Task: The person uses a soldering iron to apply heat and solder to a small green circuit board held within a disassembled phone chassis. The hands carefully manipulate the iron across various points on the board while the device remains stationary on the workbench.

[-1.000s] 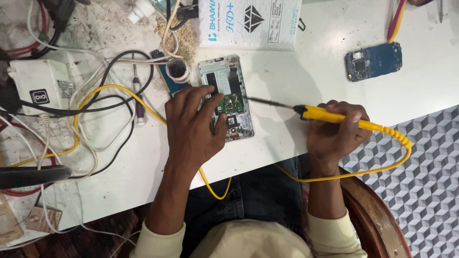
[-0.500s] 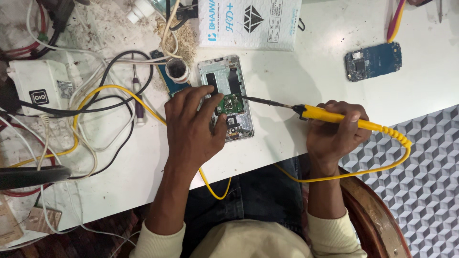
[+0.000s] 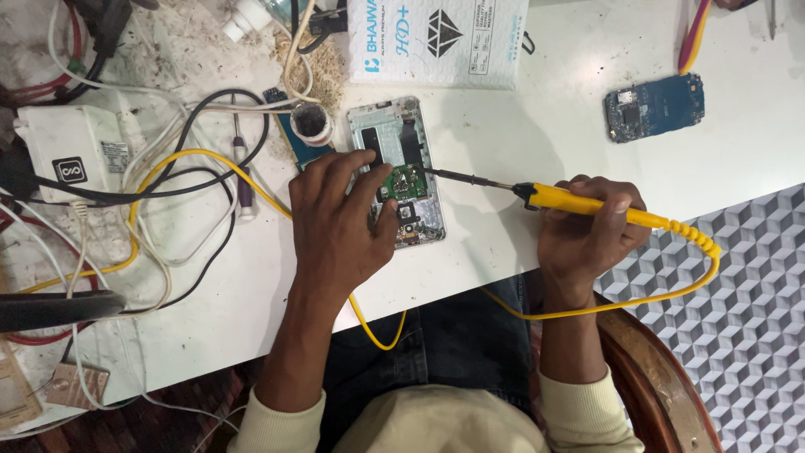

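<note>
- Your left hand lies spread over the opened phone at centre frame, fingers loosely splayed and pressing on it, closed round nothing; the fingertips sit beside the small green circuit board inside.
- Your right hand is curled tight round the yellow soldering iron, right of centre, its dark tip reaching left to the green board.
- The white table's near edge runs slantwise from lower left to the right margin, just under both wrists; your right hand sits on that edge.
- Open room lies right of the phone, between the iron and the blue circuit board at upper right.
- The left half is crowded: a tangle of cables, a white power unit, and a small round pot just above your left hand.
- Your palm hides the phone's lower left; a white packet is cut off by the top border, and whether the tip touches the board is hard to make out.
- Debris dusts the tabletop at upper left; a cube-patterned floor fills the lower right.
</note>
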